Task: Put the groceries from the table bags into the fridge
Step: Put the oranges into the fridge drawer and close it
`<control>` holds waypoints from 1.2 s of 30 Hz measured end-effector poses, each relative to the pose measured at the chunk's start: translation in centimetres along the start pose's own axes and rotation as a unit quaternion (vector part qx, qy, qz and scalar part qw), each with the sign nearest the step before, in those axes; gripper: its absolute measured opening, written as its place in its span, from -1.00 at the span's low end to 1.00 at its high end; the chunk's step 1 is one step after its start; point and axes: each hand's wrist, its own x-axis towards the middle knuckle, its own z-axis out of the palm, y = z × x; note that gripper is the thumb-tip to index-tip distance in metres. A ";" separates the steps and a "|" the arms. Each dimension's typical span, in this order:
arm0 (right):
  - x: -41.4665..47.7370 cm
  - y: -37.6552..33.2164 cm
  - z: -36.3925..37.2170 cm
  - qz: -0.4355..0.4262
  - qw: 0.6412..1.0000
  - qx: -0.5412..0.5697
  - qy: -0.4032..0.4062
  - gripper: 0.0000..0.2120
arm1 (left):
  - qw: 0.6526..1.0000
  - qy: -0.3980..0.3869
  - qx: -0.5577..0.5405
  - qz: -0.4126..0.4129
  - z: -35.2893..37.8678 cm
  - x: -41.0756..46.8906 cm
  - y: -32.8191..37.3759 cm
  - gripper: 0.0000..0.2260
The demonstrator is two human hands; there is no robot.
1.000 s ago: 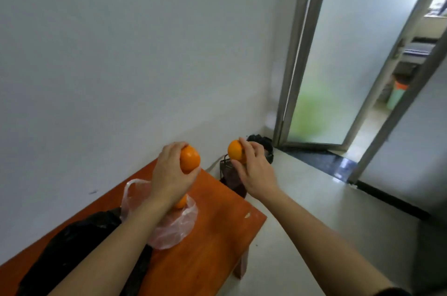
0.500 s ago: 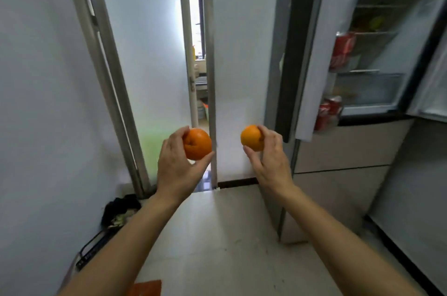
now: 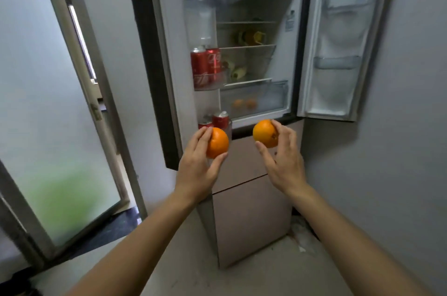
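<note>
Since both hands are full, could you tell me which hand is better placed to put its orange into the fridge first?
Probably the right hand: its orange sits just below the crisper drawer, while the left hand is in front of the door's red cans.

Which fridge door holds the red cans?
The left-hand door, next to the frosted glass door: red cans stand on two of its shelves. The right-hand door shows no cans on its shelves.
</note>
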 end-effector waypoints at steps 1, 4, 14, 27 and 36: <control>1.1 1.8 -0.8 -0.001 1.000 -0.007 0.003 -0.43 | 1.000 -0.006 -0.007 0.003 1.9 1.1 0.6 -0.36; 4.2 6.6 -2.6 0.011 1.000 -0.019 0.013 -0.42 | 1.000 -0.009 -0.021 0.007 6.9 4.2 2.0 -0.38; 13.5 19.1 -0.4 0.046 0.998 -0.035 0.040 -0.39 | 0.999 -0.024 -0.040 0.011 20.3 15.1 0.8 -0.41; 34.2 28.7 9.1 0.033 0.998 -0.057 0.019 -0.40 | 0.992 0.036 -0.111 -0.038 34.8 36.7 -7.9 -0.47; 47.4 32.4 17.8 -0.008 0.999 -0.002 -0.052 -0.42 | 0.986 0.083 -0.049 -0.134 37.6 46.9 -14.5 -0.48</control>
